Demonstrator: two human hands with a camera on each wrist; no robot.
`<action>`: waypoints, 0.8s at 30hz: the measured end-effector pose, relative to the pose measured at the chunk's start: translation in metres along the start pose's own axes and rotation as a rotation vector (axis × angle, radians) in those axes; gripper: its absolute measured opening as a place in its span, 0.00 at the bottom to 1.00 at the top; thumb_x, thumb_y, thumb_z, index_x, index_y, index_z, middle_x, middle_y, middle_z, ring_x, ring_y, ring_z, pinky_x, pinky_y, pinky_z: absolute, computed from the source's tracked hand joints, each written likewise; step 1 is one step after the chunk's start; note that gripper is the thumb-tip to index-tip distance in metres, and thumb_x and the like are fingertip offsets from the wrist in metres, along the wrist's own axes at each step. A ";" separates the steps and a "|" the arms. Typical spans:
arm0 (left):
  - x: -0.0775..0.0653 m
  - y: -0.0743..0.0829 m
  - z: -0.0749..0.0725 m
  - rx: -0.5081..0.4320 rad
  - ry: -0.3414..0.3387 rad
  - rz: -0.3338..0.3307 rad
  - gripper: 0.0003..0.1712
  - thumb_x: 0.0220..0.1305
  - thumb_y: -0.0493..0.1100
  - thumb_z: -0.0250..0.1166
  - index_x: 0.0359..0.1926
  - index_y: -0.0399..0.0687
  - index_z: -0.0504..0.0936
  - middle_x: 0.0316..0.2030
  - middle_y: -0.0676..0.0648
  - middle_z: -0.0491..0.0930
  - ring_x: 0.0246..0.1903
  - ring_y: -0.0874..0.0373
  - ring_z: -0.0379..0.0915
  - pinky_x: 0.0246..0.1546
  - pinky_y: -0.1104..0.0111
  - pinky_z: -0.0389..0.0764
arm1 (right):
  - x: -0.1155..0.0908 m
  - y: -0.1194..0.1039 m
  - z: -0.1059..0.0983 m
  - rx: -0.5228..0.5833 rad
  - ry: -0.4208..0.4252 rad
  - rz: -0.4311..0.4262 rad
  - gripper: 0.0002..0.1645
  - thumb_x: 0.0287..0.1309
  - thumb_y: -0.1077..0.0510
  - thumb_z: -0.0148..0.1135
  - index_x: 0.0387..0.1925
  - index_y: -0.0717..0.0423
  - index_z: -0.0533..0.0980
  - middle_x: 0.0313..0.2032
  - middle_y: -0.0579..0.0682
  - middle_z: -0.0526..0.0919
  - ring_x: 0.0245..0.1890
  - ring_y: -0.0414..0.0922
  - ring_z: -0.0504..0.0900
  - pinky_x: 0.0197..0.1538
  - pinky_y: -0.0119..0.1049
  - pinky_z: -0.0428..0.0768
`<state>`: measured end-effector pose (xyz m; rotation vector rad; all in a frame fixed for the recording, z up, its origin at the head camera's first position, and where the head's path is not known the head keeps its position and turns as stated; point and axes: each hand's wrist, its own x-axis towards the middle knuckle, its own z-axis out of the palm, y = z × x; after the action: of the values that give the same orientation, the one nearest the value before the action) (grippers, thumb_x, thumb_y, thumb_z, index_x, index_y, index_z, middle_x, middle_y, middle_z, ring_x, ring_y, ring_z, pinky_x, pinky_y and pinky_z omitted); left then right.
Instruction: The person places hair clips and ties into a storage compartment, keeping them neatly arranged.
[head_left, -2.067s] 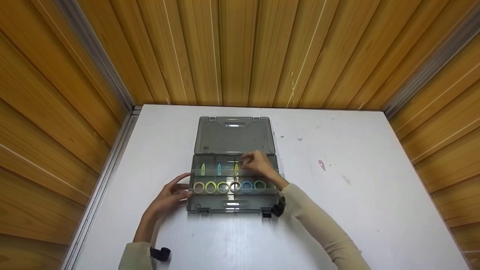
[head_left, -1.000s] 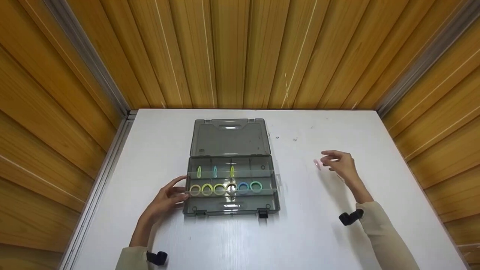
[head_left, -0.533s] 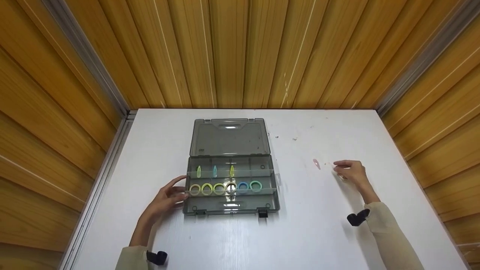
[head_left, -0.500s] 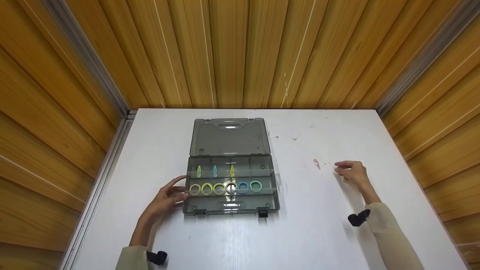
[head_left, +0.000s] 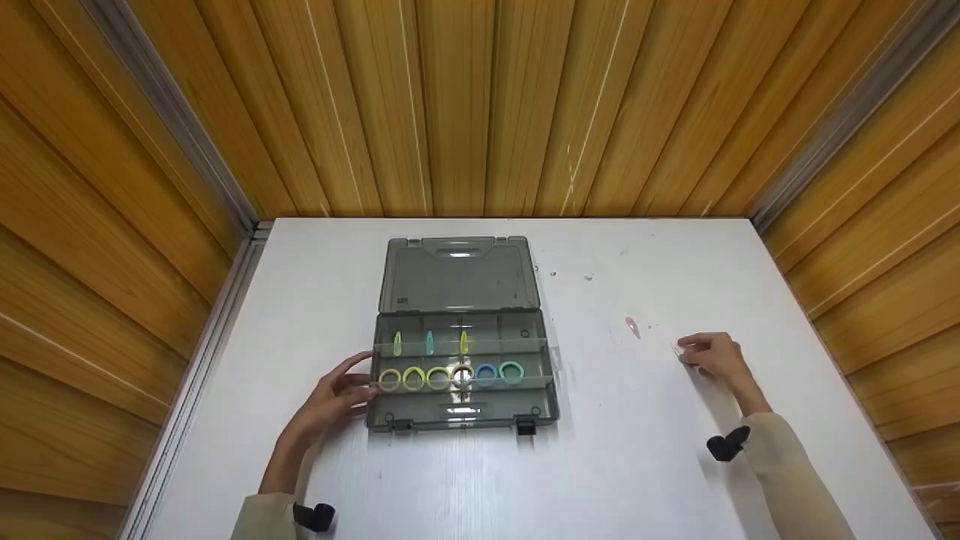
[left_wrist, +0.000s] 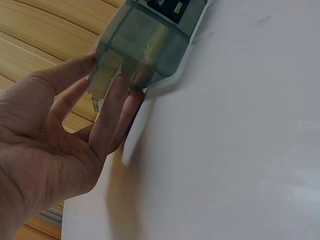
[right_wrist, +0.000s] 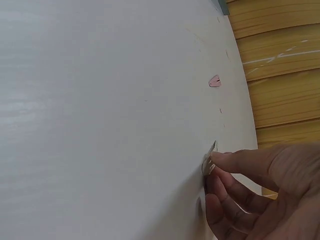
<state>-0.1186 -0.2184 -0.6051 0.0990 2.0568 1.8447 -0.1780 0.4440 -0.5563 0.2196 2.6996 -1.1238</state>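
An open grey see-through compartment box (head_left: 463,425) lies on the white table, its lid folded back. In its upper row stand a light green snap hair clip (head_left: 397,343), a blue one (head_left: 430,343) and a yellow one (head_left: 464,343). Several coloured hair ties (head_left: 511,373) line the middle row. My left hand (head_left: 330,401) rests its nearly straight fingers against the box's left side. Out to the right, my right hand (head_left: 716,356) pinches a pale hair clip (right_wrist: 210,159) between thumb and fingers, close over the table. A pink hair clip (head_left: 632,327) lies left of that hand.
The front compartment of the box holds nothing visible. Small specks (head_left: 589,277) mark the white table (head_left: 615,457) right of the lid. Wood-patterned walls (head_left: 457,112) enclose the table at the back and both sides.
My right hand has left the box's upper row, passed the pink clip and reached the pale clip, which it now pinches. My left hand stays at the box.
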 end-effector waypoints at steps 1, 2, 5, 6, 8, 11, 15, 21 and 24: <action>0.000 0.000 0.000 0.002 0.002 -0.001 0.43 0.70 0.42 0.67 0.80 0.49 0.56 0.64 0.27 0.71 0.56 0.45 0.80 0.57 0.54 0.84 | 0.000 0.000 0.001 0.000 -0.001 -0.003 0.24 0.62 0.65 0.68 0.57 0.75 0.77 0.40 0.65 0.87 0.29 0.40 0.82 0.31 0.31 0.82; -0.001 -0.001 0.001 0.004 0.003 -0.002 0.43 0.70 0.42 0.67 0.80 0.49 0.56 0.64 0.27 0.71 0.56 0.45 0.80 0.56 0.54 0.84 | 0.000 0.000 0.002 -0.004 -0.002 -0.011 0.24 0.62 0.65 0.68 0.56 0.76 0.76 0.39 0.65 0.87 0.29 0.41 0.82 0.31 0.31 0.82; -0.001 -0.001 0.001 0.004 0.005 -0.003 0.43 0.69 0.42 0.67 0.80 0.49 0.57 0.64 0.27 0.72 0.56 0.45 0.80 0.56 0.54 0.84 | 0.001 0.001 0.003 -0.027 0.010 -0.020 0.24 0.62 0.65 0.68 0.56 0.76 0.77 0.38 0.66 0.87 0.28 0.41 0.82 0.30 0.30 0.81; 0.000 -0.002 0.001 0.005 0.006 -0.003 0.43 0.69 0.42 0.67 0.80 0.50 0.57 0.64 0.27 0.72 0.55 0.46 0.80 0.55 0.55 0.84 | 0.001 0.001 0.004 -0.034 0.013 -0.023 0.23 0.61 0.66 0.68 0.55 0.76 0.77 0.38 0.66 0.87 0.28 0.41 0.82 0.29 0.30 0.81; 0.000 -0.002 0.000 0.007 0.005 -0.002 0.43 0.70 0.42 0.67 0.79 0.50 0.58 0.63 0.28 0.72 0.55 0.47 0.80 0.55 0.55 0.84 | 0.002 0.001 0.004 -0.049 0.020 -0.026 0.23 0.61 0.66 0.68 0.55 0.76 0.77 0.38 0.67 0.87 0.28 0.41 0.82 0.29 0.30 0.80; 0.001 -0.001 0.000 0.008 0.005 -0.001 0.42 0.69 0.42 0.67 0.79 0.51 0.58 0.63 0.28 0.72 0.55 0.47 0.80 0.55 0.55 0.84 | 0.003 0.000 0.005 -0.072 0.019 -0.022 0.22 0.61 0.66 0.68 0.54 0.75 0.78 0.38 0.66 0.87 0.27 0.41 0.81 0.28 0.29 0.78; 0.001 -0.001 0.000 0.003 0.003 0.000 0.42 0.69 0.42 0.67 0.79 0.51 0.58 0.64 0.27 0.72 0.56 0.46 0.80 0.56 0.54 0.84 | 0.001 -0.003 0.006 -0.085 -0.001 -0.018 0.22 0.60 0.66 0.68 0.54 0.75 0.78 0.37 0.64 0.88 0.27 0.39 0.82 0.28 0.29 0.78; 0.000 -0.002 -0.001 -0.002 0.005 0.004 0.43 0.69 0.41 0.67 0.79 0.51 0.58 0.64 0.27 0.72 0.56 0.44 0.80 0.55 0.54 0.84 | 0.001 -0.014 0.009 -0.034 -0.043 -0.045 0.25 0.60 0.68 0.67 0.57 0.76 0.76 0.36 0.64 0.88 0.28 0.39 0.85 0.30 0.29 0.81; -0.001 -0.002 -0.001 -0.010 0.001 0.009 0.43 0.69 0.41 0.67 0.79 0.51 0.58 0.64 0.27 0.72 0.56 0.44 0.80 0.55 0.54 0.84 | 0.000 -0.022 0.010 -0.002 -0.059 -0.059 0.26 0.60 0.68 0.67 0.58 0.77 0.75 0.37 0.64 0.86 0.30 0.40 0.85 0.32 0.29 0.82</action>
<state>-0.1179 -0.2194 -0.6067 0.1042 2.0510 1.8602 -0.1814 0.4213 -0.5480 0.1058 2.6718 -1.1250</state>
